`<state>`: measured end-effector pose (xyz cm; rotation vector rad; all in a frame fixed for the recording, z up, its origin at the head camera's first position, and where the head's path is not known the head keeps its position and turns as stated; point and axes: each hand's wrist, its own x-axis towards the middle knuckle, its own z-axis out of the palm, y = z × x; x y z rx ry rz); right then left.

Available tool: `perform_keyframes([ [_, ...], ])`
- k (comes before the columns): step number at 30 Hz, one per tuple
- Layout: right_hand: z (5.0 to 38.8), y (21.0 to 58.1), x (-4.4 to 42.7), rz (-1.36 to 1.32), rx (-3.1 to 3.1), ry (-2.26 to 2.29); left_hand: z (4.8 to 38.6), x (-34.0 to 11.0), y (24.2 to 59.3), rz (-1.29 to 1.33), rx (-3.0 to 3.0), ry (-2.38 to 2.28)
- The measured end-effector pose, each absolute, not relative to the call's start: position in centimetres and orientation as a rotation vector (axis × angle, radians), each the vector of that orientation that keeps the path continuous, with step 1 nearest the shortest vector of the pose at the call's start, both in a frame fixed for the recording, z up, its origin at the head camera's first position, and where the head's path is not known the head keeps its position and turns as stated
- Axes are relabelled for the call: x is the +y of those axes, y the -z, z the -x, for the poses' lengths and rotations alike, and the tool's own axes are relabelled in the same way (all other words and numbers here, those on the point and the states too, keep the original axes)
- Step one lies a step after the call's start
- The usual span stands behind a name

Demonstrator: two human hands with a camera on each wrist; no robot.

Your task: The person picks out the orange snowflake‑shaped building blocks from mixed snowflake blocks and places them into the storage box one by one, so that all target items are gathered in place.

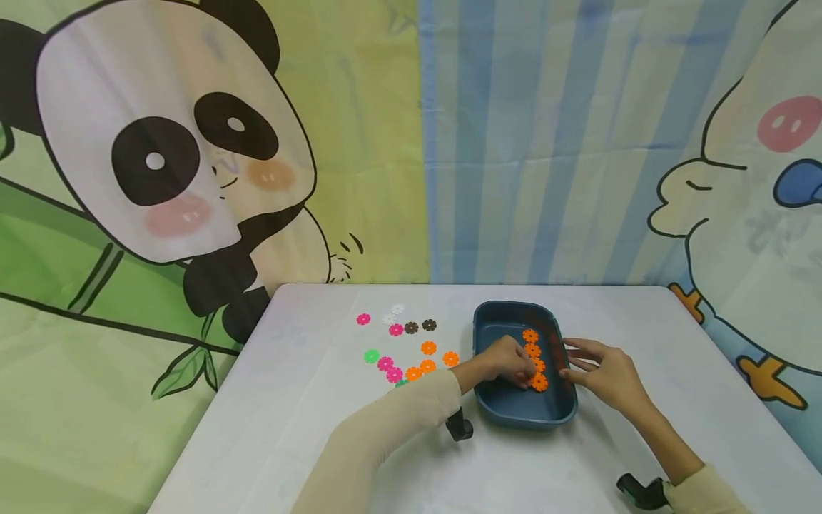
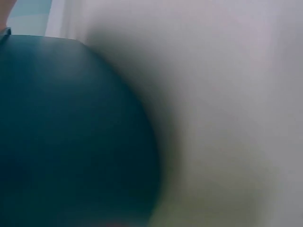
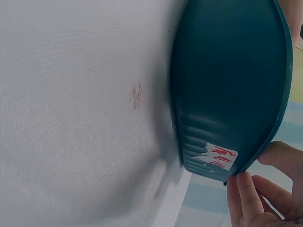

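A dark teal tray (image 1: pixel 523 417) stands on the table, with a column of orange flower-shaped pieces (image 1: pixel 530 335) in it. My left hand (image 1: pixel 510 359) reaches over the tray's left side, fingers bent, and pinches the lowest orange piece at its edge; the fingertips are partly hidden. On the right, my right hand (image 1: pixel 604 375) holds the tray's rim between thumb and fingers. The right wrist view shows the thumb (image 3: pixel 279 156) on one side of the rim and the fingers (image 3: pixel 248 196) on the other. Only the tray's outer wall (image 2: pixel 75 132) fills the left wrist view.
Left of the tray lie loose flower pieces: orange ones (image 1: pixel 428 348), pink ones (image 1: pixel 385 364), brown ones (image 1: pixel 411 328), white ones (image 1: pixel 389 318) and a green one (image 1: pixel 371 356). A printed curtain (image 1: pixel 359 143) hangs behind the white table (image 1: pixel 289 400). The tray wall bears a torn label (image 3: pixel 221 156).
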<state>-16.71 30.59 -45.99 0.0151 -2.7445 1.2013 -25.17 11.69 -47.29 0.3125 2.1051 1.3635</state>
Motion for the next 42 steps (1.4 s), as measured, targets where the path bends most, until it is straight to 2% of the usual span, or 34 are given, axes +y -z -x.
perform_keyframes([
  [34,16.7,46.0,30.6,-0.020,-2.745,-1.206,25.6,11.2,47.0,-0.198,1.976,-1.529],
  [42,16.7,46.2,30.6,-0.003,-2.758,-1.183,28.4,8.8,45.3,-0.311,1.742,-1.704],
])
